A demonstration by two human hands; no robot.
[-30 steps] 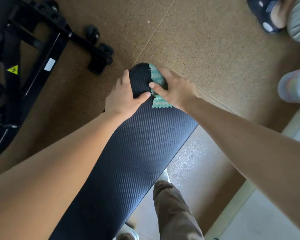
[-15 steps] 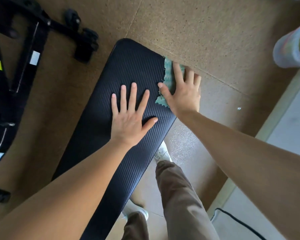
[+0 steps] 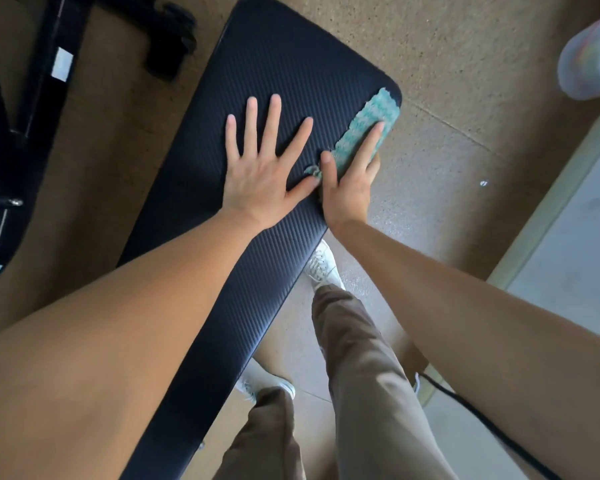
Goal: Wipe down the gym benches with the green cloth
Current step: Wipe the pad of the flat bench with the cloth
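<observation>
A black ribbed gym bench pad [image 3: 274,64] runs from the lower left up to the top middle. My left hand [image 3: 264,168] lies flat on it with fingers spread. The green cloth [image 3: 371,116] is stretched along the pad's right edge near its far corner. My right hand [image 3: 347,188] presses the cloth there, with thumb and forefinger straight on top. Its other fingers drop over the bench's side, out of sight. The two thumbs nearly touch.
A black machine frame [image 3: 59,64] with feet stands on the cork-coloured floor at the left. Someone's socked foot [image 3: 589,60] is at the upper right. My own legs and a white shoe [image 3: 321,268] stand right of the bench. A black cable [image 3: 482,417] crosses the lower right.
The right hand has slid the cloth to the pad's right edge, closer to the left hand, and its fingers now hang over the side. The view has moved nearer; the left hand stays flat.
</observation>
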